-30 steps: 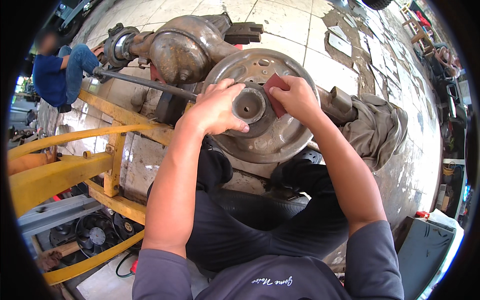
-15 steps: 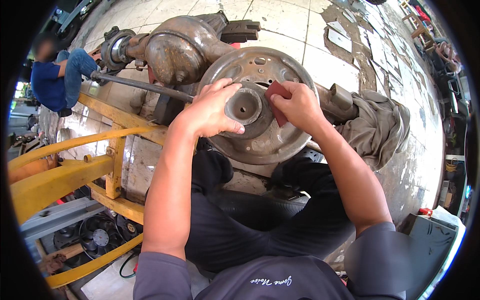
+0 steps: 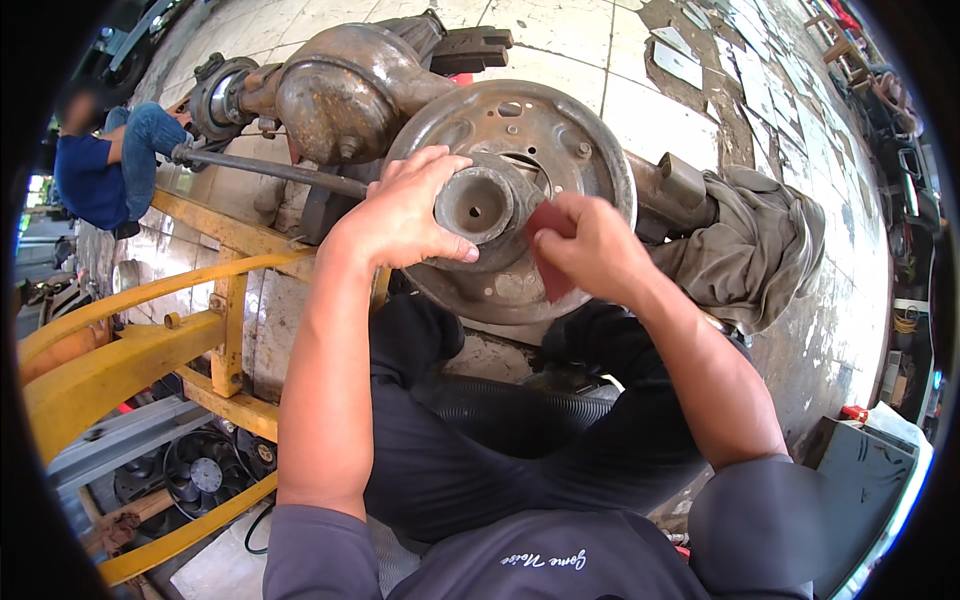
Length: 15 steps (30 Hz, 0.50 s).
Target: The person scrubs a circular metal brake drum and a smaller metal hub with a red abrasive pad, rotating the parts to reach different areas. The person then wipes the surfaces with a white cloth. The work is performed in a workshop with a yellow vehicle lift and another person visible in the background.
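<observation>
My left hand is wrapped round the near side of a grey metal hub, thumb at its lower edge and fingers over its upper left. The hub has a round raised cup with a small central hole. Between the thumb and fingers of my right hand is a folded piece of reddish-brown sandpaper, held at the hub's right edge. Behind the hub lies a worn round brake backing plate with holes in it. A long steel shaft runs leftward from behind my left hand; whether it joins the hub is hidden.
A rusty axle housing lies beyond, with a grey-brown cloth over its right end. At left stands a yellow metal frame, with a fan below. A person in blue sits far left. A grey box is at lower right.
My right hand and the sandpaper have moved down slightly along the hub's edge. The hub is tilted a little differently, and the whole view has shifted a bit.
</observation>
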Available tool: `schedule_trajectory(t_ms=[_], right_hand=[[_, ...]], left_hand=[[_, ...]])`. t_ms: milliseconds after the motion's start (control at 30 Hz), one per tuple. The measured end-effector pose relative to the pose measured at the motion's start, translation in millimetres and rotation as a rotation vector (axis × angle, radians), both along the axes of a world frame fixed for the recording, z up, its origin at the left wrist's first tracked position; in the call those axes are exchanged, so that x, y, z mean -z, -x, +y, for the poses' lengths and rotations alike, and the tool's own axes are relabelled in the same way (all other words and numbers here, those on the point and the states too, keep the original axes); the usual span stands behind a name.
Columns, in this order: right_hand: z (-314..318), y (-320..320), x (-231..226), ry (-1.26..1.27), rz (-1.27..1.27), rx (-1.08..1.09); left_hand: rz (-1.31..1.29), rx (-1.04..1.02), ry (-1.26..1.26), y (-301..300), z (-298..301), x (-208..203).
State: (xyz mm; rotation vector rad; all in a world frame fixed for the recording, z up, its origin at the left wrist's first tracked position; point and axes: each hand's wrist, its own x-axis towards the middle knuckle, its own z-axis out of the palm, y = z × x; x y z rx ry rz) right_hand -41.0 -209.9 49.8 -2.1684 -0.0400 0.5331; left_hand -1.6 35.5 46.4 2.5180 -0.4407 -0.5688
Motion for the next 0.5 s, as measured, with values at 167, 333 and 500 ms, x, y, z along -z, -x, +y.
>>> schedule_trajectory(t_ms=[167,333,500], right_hand=[[3.6,-8.0,14.2,0.077,-0.182,0.08],[-3.7,2.4,19.7,0.09,-0.127,-0.076],[-0.3,4.6,21.1,-0.041,-0.106,-0.044]], left_hand=[[0.002,-0.002,0.011,0.2,-1.7,-1.3],[0.0,0.01,-0.005,-0.1,0.4,2.9],[-0.018,0.021,0.008,-0.5,1.4,5.4]])
